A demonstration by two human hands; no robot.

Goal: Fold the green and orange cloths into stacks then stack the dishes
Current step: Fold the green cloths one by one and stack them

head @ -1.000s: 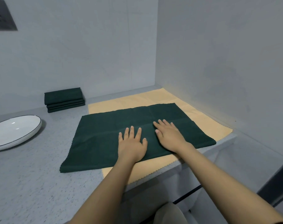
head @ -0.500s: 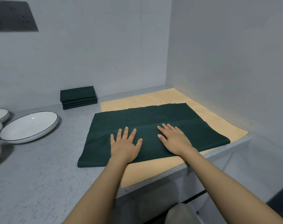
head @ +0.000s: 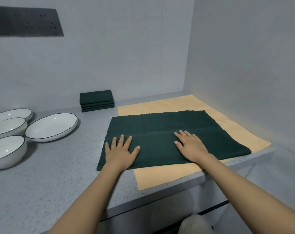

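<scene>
- You are pressing both palms flat on the green cloth [head: 173, 132], which is lying spread on the orange cloth [head: 163, 176] at the right end of the counter [head: 59, 183].
- Your left hand [head: 120, 152] is sitting by the cloth's near-left corner with its fingers straight and fanned apart; your right hand [head: 190, 146] is resting near the middle with its fingers straight and closer together. Neither is gripping anything.
- The cloth's long axis is running left to right, across your forearms, and a crease line is showing just beyond your fingertips.
- The near edge is lying under your wrists, so either hand is placed to take it; the left one is nearer a corner.
- Judging from this, the next fold is probably going to carry one edge over along that crease.
- Open counter is lying to the left before the dishes [head: 50, 127]; the side wall [head: 244, 65] is crowding the right.
- The folded green stack [head: 96, 101] is waiting by the back wall, well apart.
</scene>
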